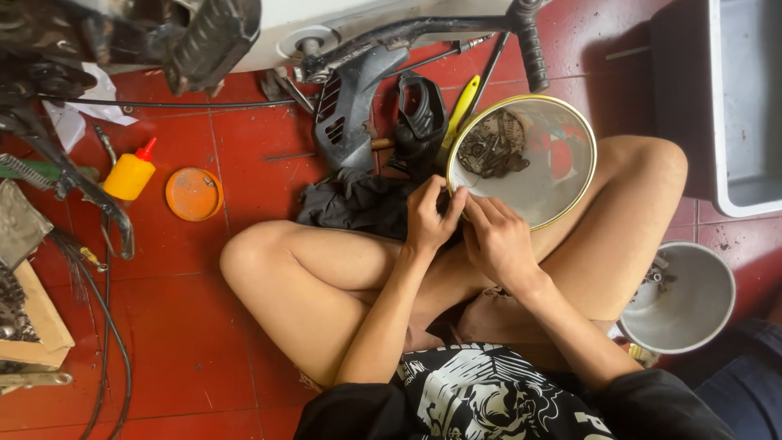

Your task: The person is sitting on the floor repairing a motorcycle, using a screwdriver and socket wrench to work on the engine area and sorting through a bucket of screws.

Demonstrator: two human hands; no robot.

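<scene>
Small part, hidden, pinched between both hands' fingers (453,200) beside round tray (570,191).

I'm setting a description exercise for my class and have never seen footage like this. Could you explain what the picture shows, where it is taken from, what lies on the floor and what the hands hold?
There is one picture, taken by a camera worn on a person's head, looking down. The person sits cross-legged on a red tiled floor. Both bare hands meet in front of the knees: the left hand and the right hand pinch something small between the fingertips, too small to identify. Just beyond them lies a round tray with a yellow rim holding dark metal parts. Around it are a grey plastic cover, a black cloth, a yellow bottle with a red nozzle and an orange lid. To the right stand a grey bowl and a grey tub. Part of a vehicle shows at the top.
</scene>
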